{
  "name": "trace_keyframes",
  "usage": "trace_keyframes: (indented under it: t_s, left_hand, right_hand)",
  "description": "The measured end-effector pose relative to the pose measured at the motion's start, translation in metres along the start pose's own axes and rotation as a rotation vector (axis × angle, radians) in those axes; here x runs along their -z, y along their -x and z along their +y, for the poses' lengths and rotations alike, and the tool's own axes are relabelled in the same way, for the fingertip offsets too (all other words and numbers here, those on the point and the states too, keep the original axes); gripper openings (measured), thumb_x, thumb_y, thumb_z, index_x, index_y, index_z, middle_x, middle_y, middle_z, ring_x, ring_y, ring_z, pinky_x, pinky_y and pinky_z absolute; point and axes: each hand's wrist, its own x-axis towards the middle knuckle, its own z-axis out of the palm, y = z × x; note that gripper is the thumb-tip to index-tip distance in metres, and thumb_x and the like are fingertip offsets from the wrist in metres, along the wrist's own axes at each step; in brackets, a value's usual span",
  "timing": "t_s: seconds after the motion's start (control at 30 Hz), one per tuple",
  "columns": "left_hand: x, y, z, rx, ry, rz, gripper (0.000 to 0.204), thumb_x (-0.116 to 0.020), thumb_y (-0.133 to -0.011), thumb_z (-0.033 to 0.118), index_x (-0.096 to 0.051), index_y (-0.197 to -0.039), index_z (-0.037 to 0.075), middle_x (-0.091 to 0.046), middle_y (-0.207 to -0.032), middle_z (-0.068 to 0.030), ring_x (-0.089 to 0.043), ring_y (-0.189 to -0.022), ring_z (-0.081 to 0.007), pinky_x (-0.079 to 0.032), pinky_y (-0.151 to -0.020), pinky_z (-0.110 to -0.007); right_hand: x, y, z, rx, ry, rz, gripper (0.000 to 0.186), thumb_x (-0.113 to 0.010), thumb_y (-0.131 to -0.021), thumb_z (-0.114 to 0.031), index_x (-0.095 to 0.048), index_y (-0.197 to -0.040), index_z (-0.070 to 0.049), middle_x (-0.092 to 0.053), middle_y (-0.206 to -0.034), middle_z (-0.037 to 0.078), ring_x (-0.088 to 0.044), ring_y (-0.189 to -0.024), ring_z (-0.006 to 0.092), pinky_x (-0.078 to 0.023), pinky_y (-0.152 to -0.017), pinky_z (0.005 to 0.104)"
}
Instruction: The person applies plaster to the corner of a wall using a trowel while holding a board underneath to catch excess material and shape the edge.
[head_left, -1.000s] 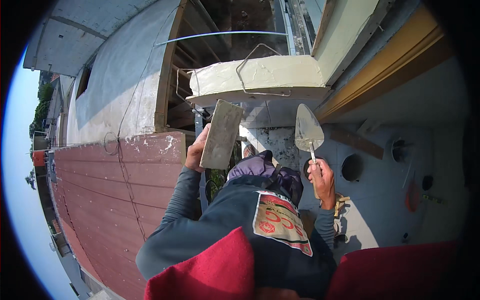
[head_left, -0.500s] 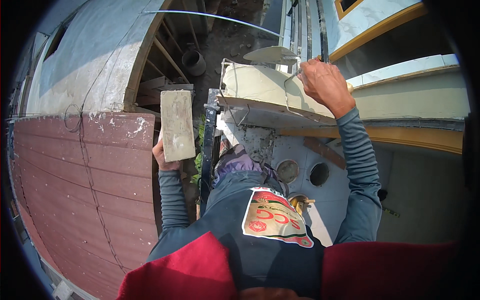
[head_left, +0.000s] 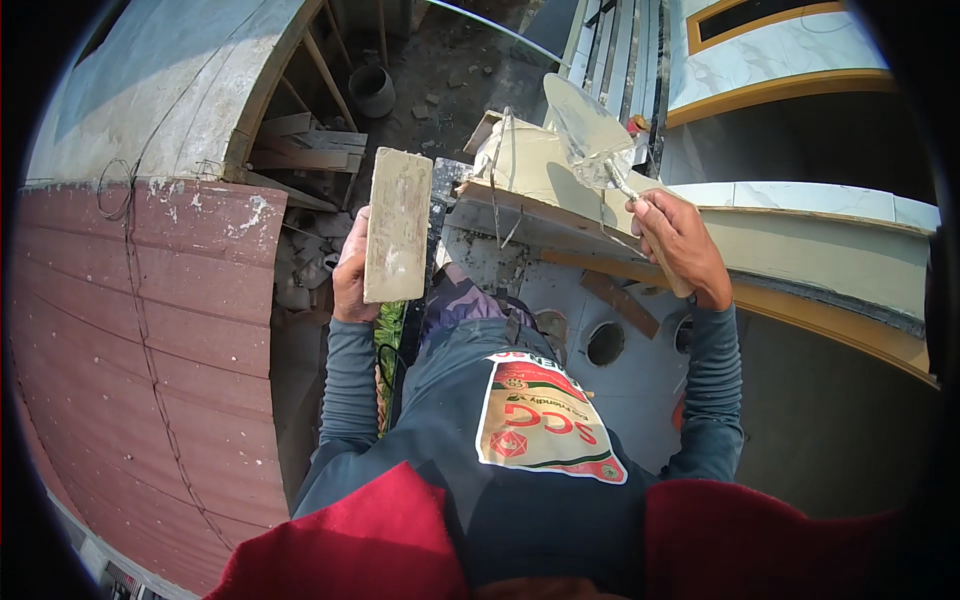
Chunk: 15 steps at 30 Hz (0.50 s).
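Note:
My left hand (head_left: pixel 351 282) is closed at the back of a pale, rectangular plastering float (head_left: pixel 399 225), its flat, mortar-smeared face turned up toward me. The float's handle is hidden behind it. To the right, my right hand (head_left: pixel 688 243) wraps round the wooden handle of a pointing trowel (head_left: pixel 592 125). The trowel's broad, smeared blade points up and away, above the far part of a pale ledge (head_left: pixel 535 170). Thin bent metal wires (head_left: pixel 497 180) loop over that ledge. Float and trowel are apart, with the ledge's left end between them.
Red corrugated roofing (head_left: pixel 150 370) spreads on my left, with a loose black cable (head_left: pixel 145 330) across it. Far below stand a bucket (head_left: pixel 372 92) and stacked planks (head_left: pixel 305 150). Under the ledge, a tiled surface has round holes (head_left: pixel 605 343). Metal rails (head_left: pixel 625 60) run behind the trowel.
My right hand has drawn the trowel back from over the ledge and tipped its blade upward. My left hand has brought the float slightly up and rightward. The view has shifted.

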Motion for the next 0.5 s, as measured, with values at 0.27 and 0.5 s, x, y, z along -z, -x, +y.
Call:
trace_keyframes:
  t_s: [0.27, 0.5]
  left_hand:
    - [-0.005, -0.049, 0.002, -0.106, -0.355, -0.020, 0.049, -0.062, -0.089, 0.025, -0.053, -0.130, -0.001, -0.059, -0.117, -0.0069, -0.057, -0.104, -0.0120, -0.043, -0.095, -0.027]
    - [0.000, -0.058, 0.008, -0.168, -0.532, -0.028, 0.042, -0.060, -0.089, 0.022, -0.059, -0.124, -0.001, -0.061, -0.115, -0.0090, -0.057, -0.105, -0.0143, -0.043, -0.097, -0.028]
  right_hand:
    - [-0.044, 0.011, -0.007, 0.177, -0.152, 0.160, 0.028, -0.060, -0.099, -0.023, -0.063, -0.111, 0.003, -0.063, -0.084, 0.006, -0.056, -0.067, 0.0106, -0.048, -0.062, 0.0265]
    - [0.002, 0.005, -0.065, 0.699, 0.903, 0.512, 0.027, -0.073, -0.084, -0.010, -0.067, -0.107, 0.001, -0.069, -0.097, 0.016, -0.066, -0.081, 0.0311, -0.053, -0.073, 0.0375]
